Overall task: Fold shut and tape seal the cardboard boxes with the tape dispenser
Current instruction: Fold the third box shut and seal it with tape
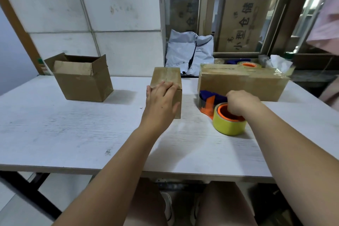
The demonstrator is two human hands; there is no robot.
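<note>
Now, head view only.

Left hand (pixel 161 101): fingers straight and together, lying flat on top of the small brown cardboard box (pixel 166 76), thumb down its left side. Flaps of this box are folded shut; the centre seam shows bare beyond the fingertips. The box stands at mid-table on the white wood-grain table (pixel 73 124).

Right hand (pixel 240 102): fingers curled down onto the orange and dark-blue tape dispenser (pixel 207 102), gripping it. The exact hold is hidden under the hand. The dispenser rests on the table, right of the small box and apart from it, with its yellow tape roll (pixel 229 124) nearest the camera.

Just behind the dispenser: large brown cardboard box (pixel 242 84), closed, clear tape across its top and right end. A second tape roll with an orange core (pixel 248 64) shows above its far top edge.

Far left on the table, well apart from the small box: open brown cardboard box (pixel 82 79), flaps up, one flap leaning inward.

Behind the table, against the wall: crumpled pale grey plastic mailer bags (pixel 189 51).
</note>
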